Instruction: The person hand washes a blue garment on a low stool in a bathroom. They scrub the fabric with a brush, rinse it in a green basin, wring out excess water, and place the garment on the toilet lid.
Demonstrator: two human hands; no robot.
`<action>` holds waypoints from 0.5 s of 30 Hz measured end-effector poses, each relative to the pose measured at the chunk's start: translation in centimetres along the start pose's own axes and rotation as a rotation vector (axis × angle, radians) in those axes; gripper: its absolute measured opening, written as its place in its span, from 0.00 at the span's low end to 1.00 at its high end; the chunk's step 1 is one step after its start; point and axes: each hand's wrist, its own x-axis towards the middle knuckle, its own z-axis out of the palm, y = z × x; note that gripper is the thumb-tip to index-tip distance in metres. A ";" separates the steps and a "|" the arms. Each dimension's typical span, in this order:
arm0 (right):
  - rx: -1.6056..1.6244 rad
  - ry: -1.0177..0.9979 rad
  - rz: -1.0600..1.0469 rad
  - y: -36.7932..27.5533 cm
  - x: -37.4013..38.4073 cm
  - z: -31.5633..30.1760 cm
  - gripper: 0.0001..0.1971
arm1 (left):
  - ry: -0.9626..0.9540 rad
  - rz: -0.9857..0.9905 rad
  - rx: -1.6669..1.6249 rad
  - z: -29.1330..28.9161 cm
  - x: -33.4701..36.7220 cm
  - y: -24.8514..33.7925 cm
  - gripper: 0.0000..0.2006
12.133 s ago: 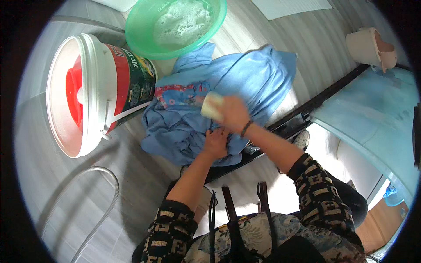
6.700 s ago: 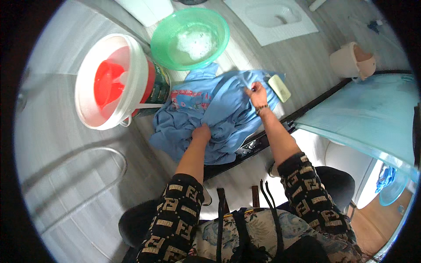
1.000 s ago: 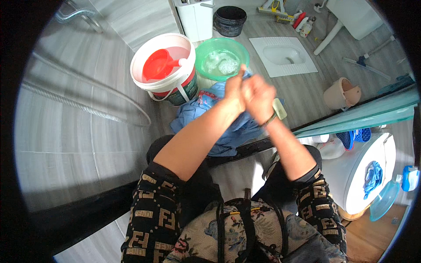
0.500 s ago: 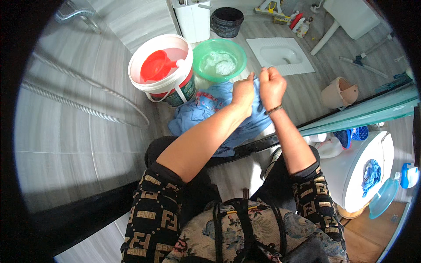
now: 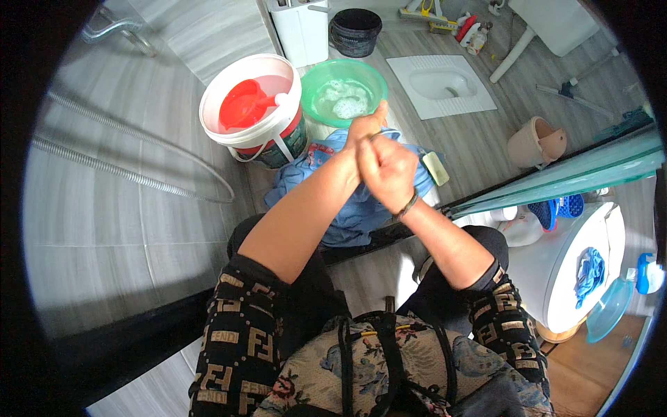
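A wet-looking light blue garment (image 5: 347, 221) with a pinkish-red print lies bunched on the floor in front of me. My left hand (image 5: 363, 131) is over its far part with the thumb pointing ahead; the other fingers are mostly hidden, curled into the blue cloth. Closed in a fist, my right hand (image 5: 389, 170) presses against the left hand near its wrist, also gripping the garment, though the cloth inside the fist is hidden. A pale green bar of soap (image 5: 435, 169) lies beside the garment, right of my right hand.
Beyond the garment stands a green basin (image 5: 309, 90) of sudsy water. Left of it is a white-rimmed bucket (image 5: 210, 115) with a red dipper (image 5: 243, 104). A squat toilet (image 5: 445, 87), a beige pail (image 5: 524, 146) and a glass panel (image 5: 570, 170) are to the right.
My right hand has moved left and nearer, now against the left hand. My left hand has shifted slightly left and away. The soap bar has come into sight.
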 end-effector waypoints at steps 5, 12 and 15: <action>0.065 0.043 0.550 9.9 3.5 -4.2 0.20 | 0.263 0.123 0.242 9.3 -3.3 0.2 0.22; 0.573 -0.333 0.631 5.8 5.8 -5.6 0.25 | 0.324 0.137 0.203 4.1 -1.0 2.7 0.24; 0.222 -0.516 0.517 6.8 5.1 -5.3 0.21 | 0.216 0.137 0.264 5.0 -1.0 2.9 0.24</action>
